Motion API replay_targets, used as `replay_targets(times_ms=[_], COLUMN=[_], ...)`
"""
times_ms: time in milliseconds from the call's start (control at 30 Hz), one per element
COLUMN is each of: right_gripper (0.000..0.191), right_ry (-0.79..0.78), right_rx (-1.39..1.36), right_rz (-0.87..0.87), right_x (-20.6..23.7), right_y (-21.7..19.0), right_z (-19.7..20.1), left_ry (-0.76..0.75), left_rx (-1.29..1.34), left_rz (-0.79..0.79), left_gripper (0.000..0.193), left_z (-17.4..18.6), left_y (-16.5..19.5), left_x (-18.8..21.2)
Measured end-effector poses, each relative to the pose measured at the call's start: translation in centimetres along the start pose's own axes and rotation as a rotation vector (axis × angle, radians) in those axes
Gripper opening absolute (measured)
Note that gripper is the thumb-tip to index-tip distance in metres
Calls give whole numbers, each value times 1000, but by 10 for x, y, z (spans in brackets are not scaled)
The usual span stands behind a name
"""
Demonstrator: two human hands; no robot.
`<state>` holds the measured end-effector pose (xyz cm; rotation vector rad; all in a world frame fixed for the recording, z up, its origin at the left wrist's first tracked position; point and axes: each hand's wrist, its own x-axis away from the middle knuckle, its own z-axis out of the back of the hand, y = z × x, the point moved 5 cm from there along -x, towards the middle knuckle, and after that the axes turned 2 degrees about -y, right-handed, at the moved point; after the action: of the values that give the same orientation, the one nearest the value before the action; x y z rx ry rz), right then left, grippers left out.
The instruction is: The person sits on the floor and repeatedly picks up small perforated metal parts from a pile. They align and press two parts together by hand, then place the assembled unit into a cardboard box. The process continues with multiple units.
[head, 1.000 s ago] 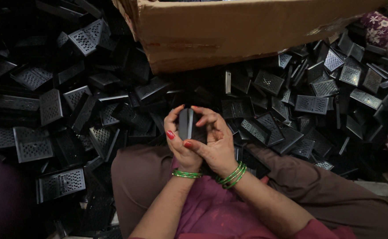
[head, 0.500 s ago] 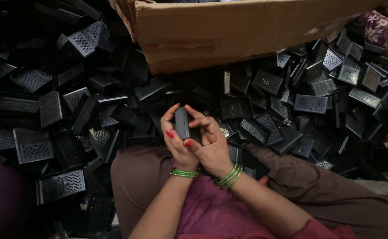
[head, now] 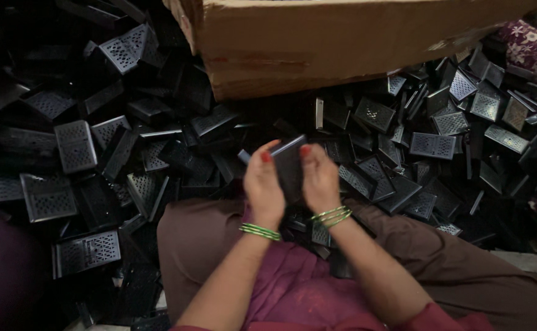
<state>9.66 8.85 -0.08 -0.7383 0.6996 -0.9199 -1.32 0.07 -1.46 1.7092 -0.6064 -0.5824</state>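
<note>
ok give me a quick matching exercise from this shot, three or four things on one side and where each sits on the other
Things:
1. cardboard box
2. black plastic piece
3. green bangles
4. floral cloth

Places:
A. on the wrist of the left hand
B. top right corner
C. top centre, above the black pile
D. between both hands, the right hand on its other side

Pairs: 1-C, 2-D, 3-A, 4-B

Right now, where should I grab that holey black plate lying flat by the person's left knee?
Take the perforated black plate by its two long edges, coming straight down from above. It lies flat with its holed face up, on top of the pile, so both edges look free.
</note>
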Motion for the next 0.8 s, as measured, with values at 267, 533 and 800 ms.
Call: replay_targets(times_ms=[267, 533, 800], right_gripper=[45, 60, 31], right_ry=[134, 506, 490], right_rx=[-84, 176, 604], right_rz=[115, 355, 348], right_x=[7, -30, -201], right_y=[-5, -6, -17], right_z=[8, 121, 218], left_ry=[39, 204, 588], left_rx=[-608, -972, -1414], left_rz=[-342, -275, -181], left_gripper=[33, 38, 74], left_z=[-19, 53, 75], left_y=[10, 32, 9], left_x=[-2, -43, -68])
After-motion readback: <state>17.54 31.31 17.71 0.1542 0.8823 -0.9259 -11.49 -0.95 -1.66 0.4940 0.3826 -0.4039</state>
